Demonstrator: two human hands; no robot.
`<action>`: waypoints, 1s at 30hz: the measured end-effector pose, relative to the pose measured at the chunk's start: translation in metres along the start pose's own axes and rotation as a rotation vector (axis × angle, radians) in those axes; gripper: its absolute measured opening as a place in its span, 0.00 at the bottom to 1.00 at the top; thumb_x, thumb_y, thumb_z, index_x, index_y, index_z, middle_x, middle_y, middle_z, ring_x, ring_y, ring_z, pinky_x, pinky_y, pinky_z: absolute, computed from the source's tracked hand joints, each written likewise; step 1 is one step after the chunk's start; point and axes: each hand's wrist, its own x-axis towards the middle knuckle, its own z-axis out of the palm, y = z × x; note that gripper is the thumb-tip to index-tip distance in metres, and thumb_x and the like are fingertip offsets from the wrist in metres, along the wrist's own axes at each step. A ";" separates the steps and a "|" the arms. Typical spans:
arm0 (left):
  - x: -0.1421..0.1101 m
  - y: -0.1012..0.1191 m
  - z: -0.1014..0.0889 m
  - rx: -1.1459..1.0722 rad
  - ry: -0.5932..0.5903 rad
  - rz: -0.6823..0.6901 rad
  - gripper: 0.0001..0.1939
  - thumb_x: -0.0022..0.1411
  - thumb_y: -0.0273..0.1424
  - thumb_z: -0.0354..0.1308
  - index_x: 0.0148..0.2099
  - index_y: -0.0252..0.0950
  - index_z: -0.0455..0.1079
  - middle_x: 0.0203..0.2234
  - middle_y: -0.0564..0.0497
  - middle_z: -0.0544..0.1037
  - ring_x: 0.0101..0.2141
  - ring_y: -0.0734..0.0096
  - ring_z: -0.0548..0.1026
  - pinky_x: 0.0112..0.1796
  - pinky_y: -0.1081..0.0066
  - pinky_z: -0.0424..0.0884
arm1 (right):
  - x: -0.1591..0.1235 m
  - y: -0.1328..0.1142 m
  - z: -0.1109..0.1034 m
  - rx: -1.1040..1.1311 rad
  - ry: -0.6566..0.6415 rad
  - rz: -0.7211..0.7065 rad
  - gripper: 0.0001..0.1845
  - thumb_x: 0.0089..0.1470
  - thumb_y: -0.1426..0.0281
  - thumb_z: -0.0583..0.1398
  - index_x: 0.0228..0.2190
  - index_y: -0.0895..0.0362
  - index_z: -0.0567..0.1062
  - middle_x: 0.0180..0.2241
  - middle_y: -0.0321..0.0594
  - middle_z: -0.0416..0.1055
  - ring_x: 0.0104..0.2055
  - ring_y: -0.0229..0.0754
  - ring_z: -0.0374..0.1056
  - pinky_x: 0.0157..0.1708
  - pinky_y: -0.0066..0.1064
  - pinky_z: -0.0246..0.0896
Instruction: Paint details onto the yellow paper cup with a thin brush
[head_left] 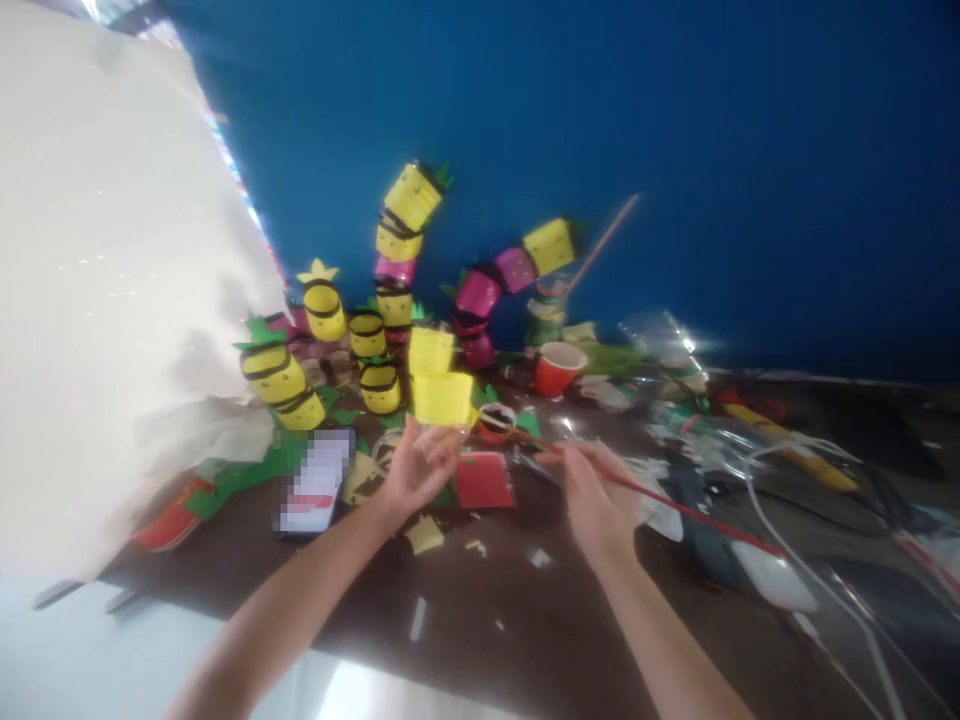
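My left hand (426, 468) is half curled, palm up, with thumb and fingertips at the lower rim of a yellow cup (442, 397); it appears to grip that rim, though blur hides the exact contact. In my right hand (601, 505) is a long, thin red-handled paintbrush (697, 515), its front end pointing left. That end lies close to a small red cup (496, 424) with dark contents. Just behind the held cup stands another yellow cup stack (430, 350). A red square piece (484, 480) lies on the table between my hands.
Yellow and magenta cups with black bands and green leaves, such as this column (394, 255), stand along the blue wall. A phone (315, 483) lies left. A red cup (560, 368) stands behind. White cable (757, 490), clear plastic and a yellow-handled tool (795, 447) crowd the right.
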 end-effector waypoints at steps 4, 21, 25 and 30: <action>0.002 -0.004 -0.002 -0.028 -0.056 0.039 0.24 0.67 0.45 0.45 0.42 0.29 0.71 0.30 0.46 0.73 0.17 0.84 0.59 0.28 0.78 0.73 | -0.002 -0.010 0.003 0.169 -0.032 0.009 0.07 0.51 0.63 0.64 0.27 0.53 0.79 0.22 0.34 0.77 0.25 0.40 0.74 0.31 0.32 0.67; -0.002 -0.005 0.006 -0.033 0.042 0.065 0.23 0.68 0.43 0.42 0.34 0.31 0.70 0.34 0.45 0.74 0.18 0.83 0.59 0.31 0.75 0.74 | -0.004 -0.013 0.004 0.088 -0.109 -0.010 0.08 0.52 0.62 0.63 0.29 0.53 0.78 0.23 0.36 0.78 0.26 0.41 0.74 0.32 0.33 0.69; -0.001 -0.006 0.005 -0.022 0.031 0.062 0.24 0.68 0.43 0.41 0.33 0.30 0.69 0.31 0.45 0.73 0.18 0.83 0.61 0.32 0.74 0.74 | -0.007 -0.011 0.004 -0.011 -0.138 0.006 0.08 0.52 0.62 0.63 0.30 0.53 0.78 0.25 0.37 0.79 0.28 0.43 0.76 0.32 0.33 0.70; -0.001 -0.002 0.003 -0.032 -0.039 0.043 0.24 0.68 0.45 0.41 0.37 0.31 0.69 0.36 0.42 0.74 0.18 0.84 0.59 0.26 0.78 0.72 | -0.003 -0.014 0.000 -0.149 0.017 -0.045 0.08 0.53 0.63 0.62 0.28 0.53 0.77 0.22 0.36 0.78 0.26 0.42 0.74 0.30 0.33 0.69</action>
